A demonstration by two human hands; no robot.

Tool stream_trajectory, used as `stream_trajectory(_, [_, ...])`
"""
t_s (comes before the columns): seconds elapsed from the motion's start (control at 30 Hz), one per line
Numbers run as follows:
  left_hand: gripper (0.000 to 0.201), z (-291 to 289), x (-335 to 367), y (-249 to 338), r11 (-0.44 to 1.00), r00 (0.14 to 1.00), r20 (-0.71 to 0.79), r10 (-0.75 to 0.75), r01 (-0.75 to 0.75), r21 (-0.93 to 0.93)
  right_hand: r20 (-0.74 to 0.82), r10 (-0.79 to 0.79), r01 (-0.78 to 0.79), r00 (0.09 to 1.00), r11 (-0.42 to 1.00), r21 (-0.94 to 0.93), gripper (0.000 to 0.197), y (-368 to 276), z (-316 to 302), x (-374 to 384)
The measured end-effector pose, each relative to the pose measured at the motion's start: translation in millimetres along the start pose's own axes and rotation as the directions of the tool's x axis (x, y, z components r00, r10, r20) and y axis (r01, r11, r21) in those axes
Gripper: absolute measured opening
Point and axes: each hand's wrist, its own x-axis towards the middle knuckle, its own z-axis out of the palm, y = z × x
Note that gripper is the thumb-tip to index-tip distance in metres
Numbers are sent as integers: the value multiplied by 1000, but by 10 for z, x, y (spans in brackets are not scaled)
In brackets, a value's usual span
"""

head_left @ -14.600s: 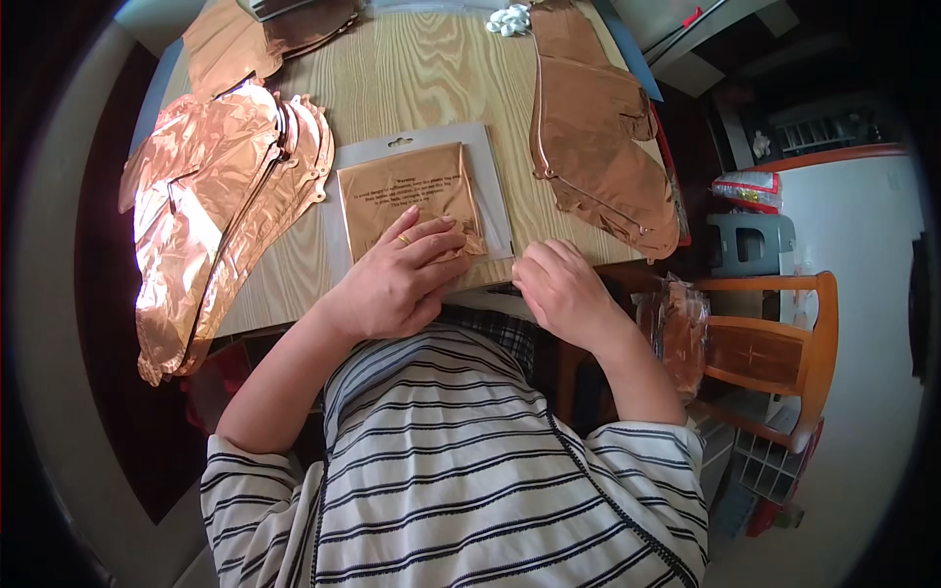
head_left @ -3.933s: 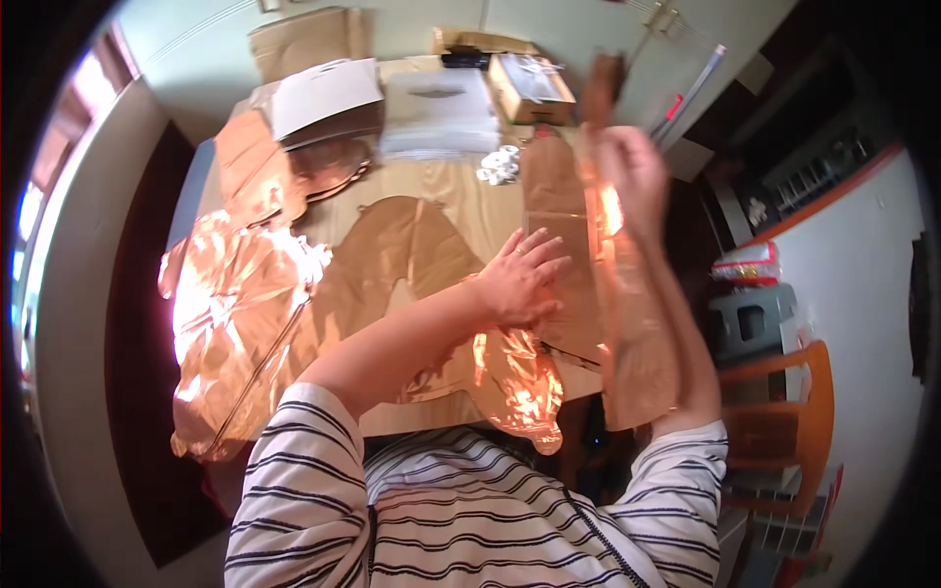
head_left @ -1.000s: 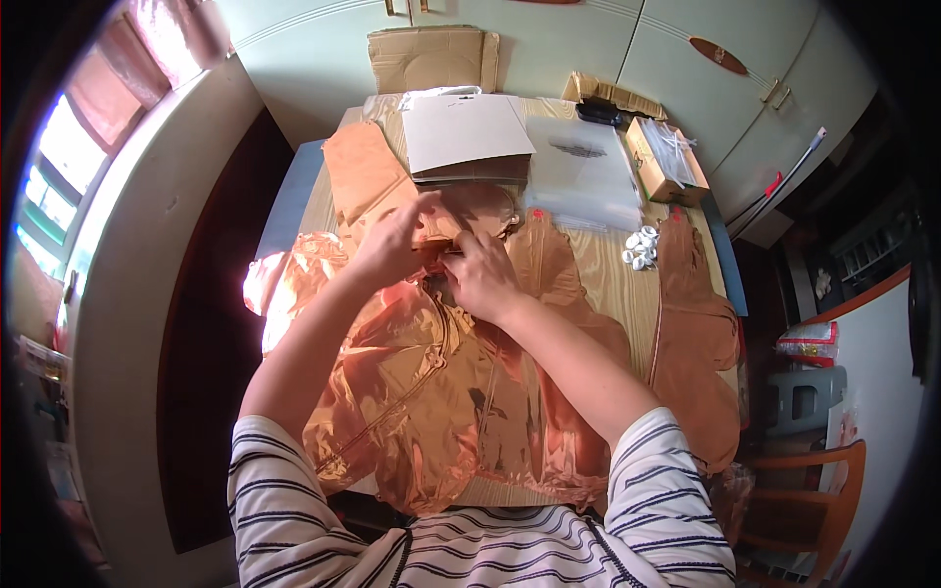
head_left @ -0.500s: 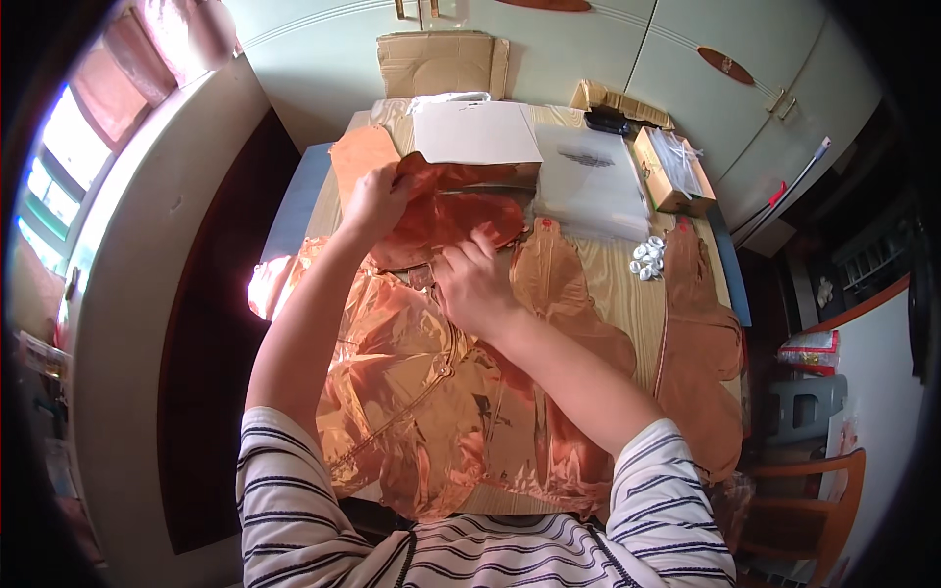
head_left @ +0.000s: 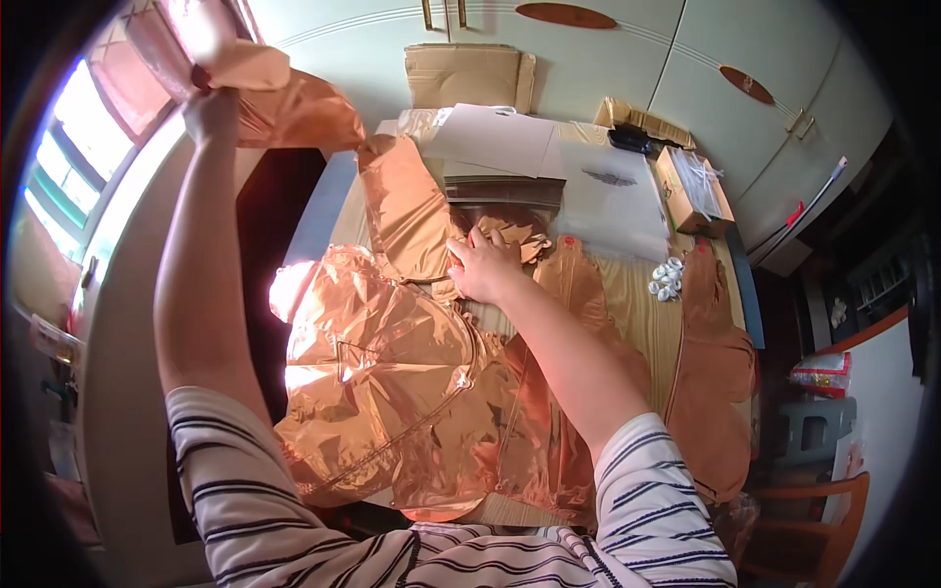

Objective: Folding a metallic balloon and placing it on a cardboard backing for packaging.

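My left hand (head_left: 211,116) is raised high at the far left, closed on one end of a copper-coloured flat foil balloon (head_left: 407,201). The foil stretches from that hand down across the table's back left. My right hand (head_left: 485,267) rests on foil near the table's middle, its fingers apart. Beside its fingers lies a crumpled part of the foil (head_left: 515,233); whether it belongs to the same piece I cannot tell. Nearer to me a large, shiny, wrinkled copper foil balloon (head_left: 377,358) covers the left of the table.
More flat foil balloons (head_left: 711,372) lie at the right. Behind my right hand stands a white-topped stack (head_left: 495,137), next to clear plastic bags (head_left: 618,211). White curled pieces (head_left: 667,279) sit near a box of clear sticks (head_left: 694,191). Cabinets (head_left: 588,59) stand behind the table.
My left hand has swung up and to the left, drawing the foil balloon out with it. The fingers of my right hand have spread on the foil. The whole view has shifted slightly.
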Motion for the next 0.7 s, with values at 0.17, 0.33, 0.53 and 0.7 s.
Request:
stream_trajectory(0.17, [35,-264,10,881,939,950,237,204,-258,228,-201,-18,41,979,993,108,60,169,-15,-17])
stream_trajectory(0.33, [26,-442,-937,1796,840,716,604,349,-525,137,-915,-81,432,396,896,108,62,32,-921,-657])
stream_trajectory(0.53, [16,-713,-2014,2665,759,492,670,557,-629,-169,-792,-537,461,292,804,-375,48,-140,-2098,-1501])
stream_trajectory(0.7, [51,-1111,-3044,2705,509,493,129,861,-835,-209,-405,-174,293,898,922,254,17,202,-2184,-2080])
